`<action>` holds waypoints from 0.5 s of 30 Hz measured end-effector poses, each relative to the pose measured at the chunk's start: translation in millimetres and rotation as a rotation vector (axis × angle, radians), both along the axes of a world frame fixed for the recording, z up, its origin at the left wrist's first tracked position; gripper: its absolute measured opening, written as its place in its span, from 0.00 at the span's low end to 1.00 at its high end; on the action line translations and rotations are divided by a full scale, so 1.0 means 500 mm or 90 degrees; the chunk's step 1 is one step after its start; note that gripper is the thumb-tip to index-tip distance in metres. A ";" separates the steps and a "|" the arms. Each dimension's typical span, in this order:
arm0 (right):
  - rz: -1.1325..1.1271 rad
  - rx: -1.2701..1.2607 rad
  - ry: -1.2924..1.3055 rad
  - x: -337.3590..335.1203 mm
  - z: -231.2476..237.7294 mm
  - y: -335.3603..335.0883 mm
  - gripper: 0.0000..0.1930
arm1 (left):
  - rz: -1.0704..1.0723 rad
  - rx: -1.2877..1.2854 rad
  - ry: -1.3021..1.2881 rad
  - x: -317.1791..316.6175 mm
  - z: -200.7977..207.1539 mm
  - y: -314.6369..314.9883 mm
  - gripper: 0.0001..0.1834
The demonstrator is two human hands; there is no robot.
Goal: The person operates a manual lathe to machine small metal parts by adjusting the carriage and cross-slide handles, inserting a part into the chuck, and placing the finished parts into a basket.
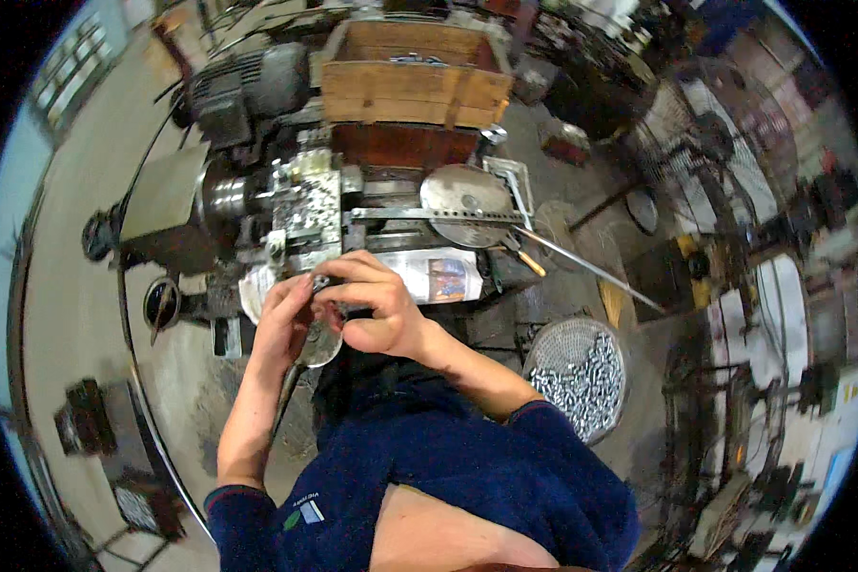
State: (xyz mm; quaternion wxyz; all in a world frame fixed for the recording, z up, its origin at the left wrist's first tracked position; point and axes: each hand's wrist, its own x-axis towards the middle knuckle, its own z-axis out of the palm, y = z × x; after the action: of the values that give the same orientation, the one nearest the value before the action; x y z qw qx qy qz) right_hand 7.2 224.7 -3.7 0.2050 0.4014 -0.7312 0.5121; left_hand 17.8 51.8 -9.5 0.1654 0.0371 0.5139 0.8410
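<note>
Both my hands meet in front of the small lathe (305, 205). The fingertips of my left hand (281, 319) are closed on a small shiny metal part (321, 282). My right hand (381, 307) comes in from the other side, fingers curled, its fingertips at the same part. Its exact shape is too small and partly covered to make out. Just under the hands shows a round, pale metal disc (324, 348). Behind my right hand a printed paper sheet (429, 274) lies on the machine.
At right, a round perforated basket (543, 343) holds many small shiny metal parts. A wooden crate (415, 95) stands behind the lathe, near an electric motor (248, 91). A round metal plate (467, 195), a long rod (591, 267) and a wooden-handled tool (532, 264) lie right of it.
</note>
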 end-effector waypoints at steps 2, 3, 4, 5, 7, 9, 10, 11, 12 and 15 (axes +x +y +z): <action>-0.049 0.042 0.043 0.005 0.004 -0.009 0.18 | 0.024 -0.111 0.132 -0.014 -0.007 -0.001 0.15; -0.049 0.074 0.072 0.006 0.013 -0.014 0.18 | 0.045 -0.172 0.151 -0.011 -0.012 -0.012 0.13; -0.038 0.111 0.072 0.003 0.011 -0.015 0.17 | 0.058 -0.235 0.171 -0.009 -0.001 -0.014 0.12; -0.028 0.149 0.074 -0.003 0.005 -0.017 0.17 | 0.062 -0.269 0.189 -0.011 -0.007 -0.023 0.11; -0.009 0.208 0.087 -0.016 0.000 -0.025 0.16 | 0.066 -0.294 0.181 -0.010 0.000 -0.040 0.12; 0.034 0.249 0.100 -0.033 0.008 -0.038 0.16 | 0.068 -0.286 0.189 -0.014 -0.002 -0.056 0.13; 0.053 0.271 0.105 -0.040 0.015 -0.045 0.16 | 0.083 -0.269 0.175 -0.016 -0.003 -0.064 0.14; 0.049 0.293 0.128 -0.044 0.030 -0.055 0.15 | 0.097 -0.252 0.160 -0.016 -0.003 -0.073 0.14; 0.063 0.306 0.131 -0.051 0.039 -0.065 0.15 | 0.111 -0.235 0.145 -0.017 -0.002 -0.079 0.14; 0.091 0.321 0.152 -0.074 0.054 -0.100 0.13 | 0.168 -0.256 0.179 -0.023 -0.001 -0.099 0.16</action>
State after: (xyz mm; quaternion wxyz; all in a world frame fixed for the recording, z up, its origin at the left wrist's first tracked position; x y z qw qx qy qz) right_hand -30.0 174.7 23.3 0.1466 0.5478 -0.7758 0.2765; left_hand 6.5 2.4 -9.9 -0.0144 0.0523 0.6888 0.7229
